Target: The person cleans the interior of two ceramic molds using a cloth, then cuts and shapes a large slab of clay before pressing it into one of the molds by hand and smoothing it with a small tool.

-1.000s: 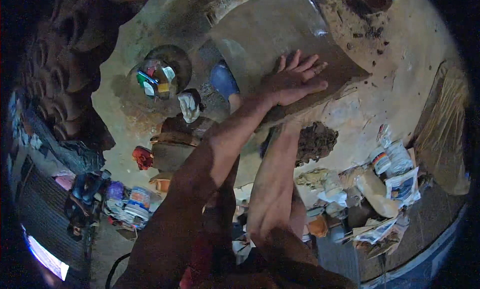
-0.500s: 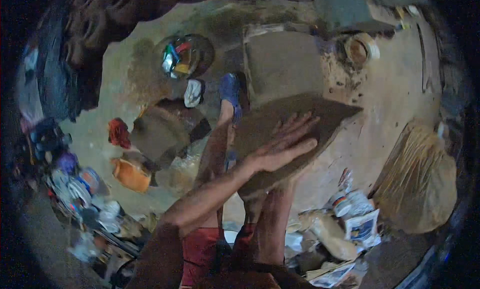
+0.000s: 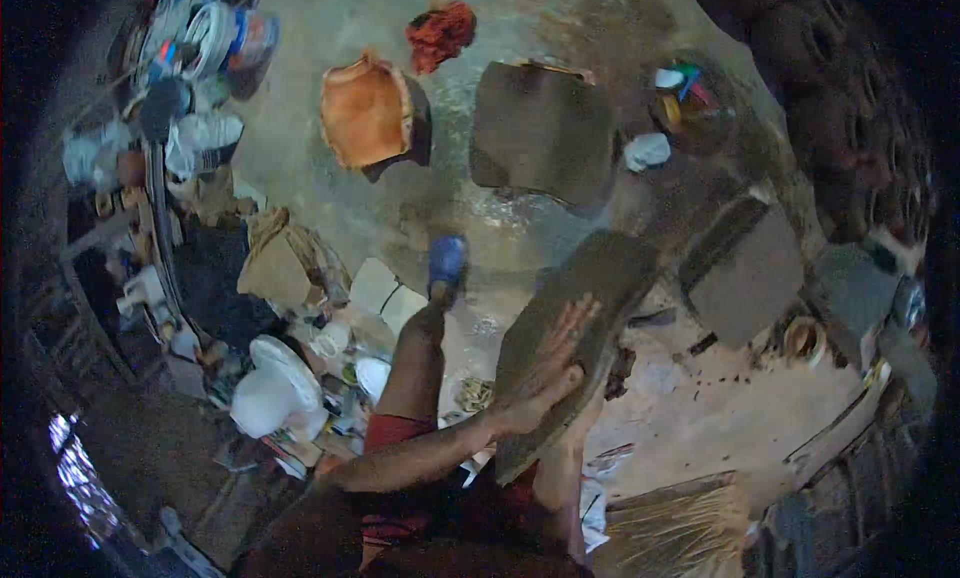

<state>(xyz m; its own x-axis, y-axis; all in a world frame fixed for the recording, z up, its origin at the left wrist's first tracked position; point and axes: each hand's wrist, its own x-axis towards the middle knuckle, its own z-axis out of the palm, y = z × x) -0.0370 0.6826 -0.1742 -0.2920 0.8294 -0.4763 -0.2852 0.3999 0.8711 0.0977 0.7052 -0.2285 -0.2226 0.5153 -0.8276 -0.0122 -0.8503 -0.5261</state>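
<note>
A grey-brown slab, which looks like damp clay (image 3: 590,278), is tilted in front of my body. My left hand (image 3: 548,373) lies flat on its upper face, fingers stretched out and pointing away from me. From below, my right forearm (image 3: 563,468) reaches up to the slab's underside. The slab hides my right hand and its fingers.
A similar slab (image 3: 545,128), an orange curved piece (image 3: 362,113) and a red cloth (image 3: 440,36) lie ahead. Right of them are a white cloth (image 3: 648,152) and a grey board-like sheet (image 3: 750,273). White basins (image 3: 275,398) crowd the left; straw (image 3: 680,528) lies near right.
The view has swung left, so floor objects appear farther right or ahead. The slab has turned with me and now looks steeper and narrower. My left hand stays flat on it.
</note>
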